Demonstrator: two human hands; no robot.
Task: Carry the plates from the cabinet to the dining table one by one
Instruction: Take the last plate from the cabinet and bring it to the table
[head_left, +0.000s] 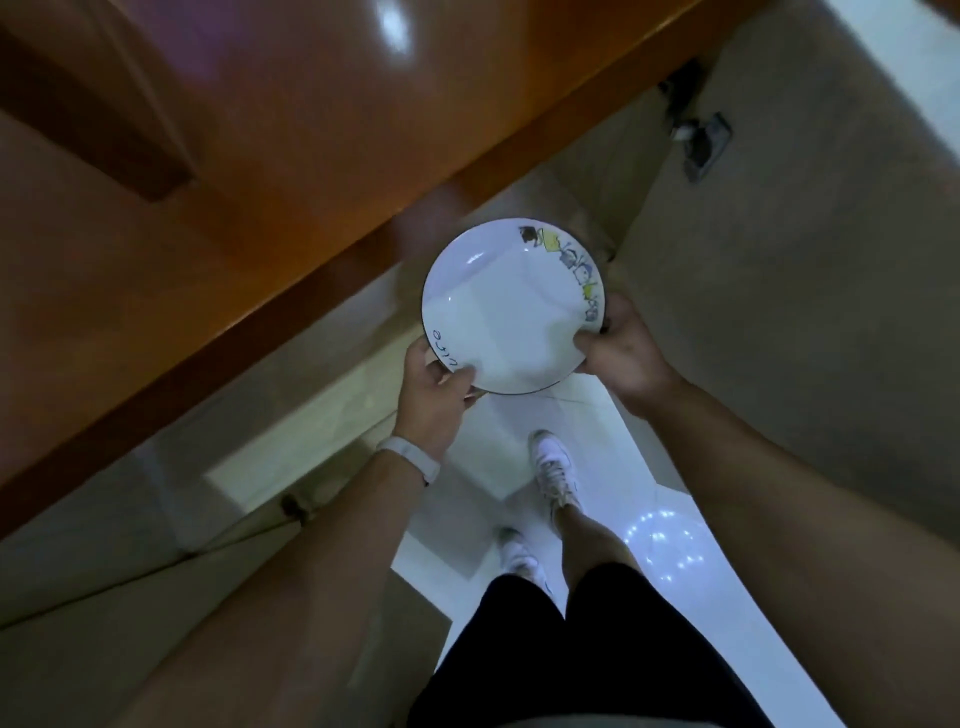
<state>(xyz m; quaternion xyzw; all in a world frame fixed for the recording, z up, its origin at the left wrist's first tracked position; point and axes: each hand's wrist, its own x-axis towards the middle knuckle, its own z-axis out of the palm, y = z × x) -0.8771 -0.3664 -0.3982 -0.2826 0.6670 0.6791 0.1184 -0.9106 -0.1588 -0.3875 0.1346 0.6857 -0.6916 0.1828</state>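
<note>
A white plate (511, 306) with a dark rim, cartoon figures along one edge and blue lettering is held level in front of me, above the floor. My left hand (434, 395) grips its near left rim with the thumb on top. My right hand (621, 348) grips the right rim the same way. A glossy brown wooden surface (270, 156) fills the upper left, its edge running diagonally just left of the plate. I cannot tell whether it is the table or the cabinet.
A shiny white tiled floor (524, 415) lies below, with my two feet in white shoes (553, 467) on it. Beige walls or panels (805, 312) stand to the right and lower left. A small dark fitting (701, 140) sits at the upper right.
</note>
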